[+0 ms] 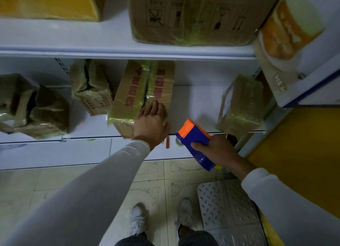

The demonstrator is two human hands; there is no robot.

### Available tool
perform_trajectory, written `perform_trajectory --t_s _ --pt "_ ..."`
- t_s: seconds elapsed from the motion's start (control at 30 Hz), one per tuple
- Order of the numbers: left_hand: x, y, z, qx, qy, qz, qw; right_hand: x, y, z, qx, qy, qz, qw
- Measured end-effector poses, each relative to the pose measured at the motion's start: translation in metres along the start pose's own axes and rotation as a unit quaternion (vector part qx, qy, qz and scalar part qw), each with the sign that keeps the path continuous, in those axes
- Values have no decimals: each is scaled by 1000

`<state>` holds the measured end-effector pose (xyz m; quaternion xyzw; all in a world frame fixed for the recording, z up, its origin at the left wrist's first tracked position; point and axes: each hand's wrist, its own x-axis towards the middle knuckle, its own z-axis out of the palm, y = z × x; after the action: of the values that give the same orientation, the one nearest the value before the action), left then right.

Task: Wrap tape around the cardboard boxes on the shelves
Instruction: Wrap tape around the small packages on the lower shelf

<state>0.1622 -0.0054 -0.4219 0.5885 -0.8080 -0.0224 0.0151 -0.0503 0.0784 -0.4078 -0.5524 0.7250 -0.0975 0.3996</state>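
The scene is dim and bluish, with soft, even light and only faint shadows under the shelf (128, 52). Tape on the boxes (145, 91) gives weak greenish glints. Detail is soft and slightly smeared throughout. Wide-angle distortion bends the shelf edges and stretches the sleeves (82, 199) toward the corners.

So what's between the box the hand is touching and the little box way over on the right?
Only bare white shelf, in the head view. The box with red letters and the small wrapped box stand apart with nothing between them.

Blue-and-orange tape dispenser (195, 142); brown red-lettered cardboard box (139, 91); white shelf (193, 102).
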Motion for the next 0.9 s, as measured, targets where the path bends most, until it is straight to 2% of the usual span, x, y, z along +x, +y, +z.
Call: perform_trajectory --t_s 0.17,0.3,0.43,0.47,0.6,0.7,0.8,0.9 --pt "-25 -29 -3 -26 23 115 993 -11 9 -5 39 -1 -8 999" --pt "-31 -57 -9 -29 -21 208 977 -27 10 -16 56 8 -11 998" --pt "-24 -77 -7 21 -37 301 953 -39 6 -25 56 23 -3 998" --pt "-21 -80 -9 19 -30 292 956 -43 6 -26 54 23 -5 998" --pt "-15 -92 -25 -16 -1 163 987 -59 10 -27 80 29 1 996" --pt "-13 -101 -31 22 48 138 989 -70 19 -26 77 37 12 996" --pt "-8 -79 -32 9 62 133 989 -75 26 -25 75 43 23 996" --pt "5 -27 -27 -14 29 157 987 -75 25 -25 75 35 16 996"
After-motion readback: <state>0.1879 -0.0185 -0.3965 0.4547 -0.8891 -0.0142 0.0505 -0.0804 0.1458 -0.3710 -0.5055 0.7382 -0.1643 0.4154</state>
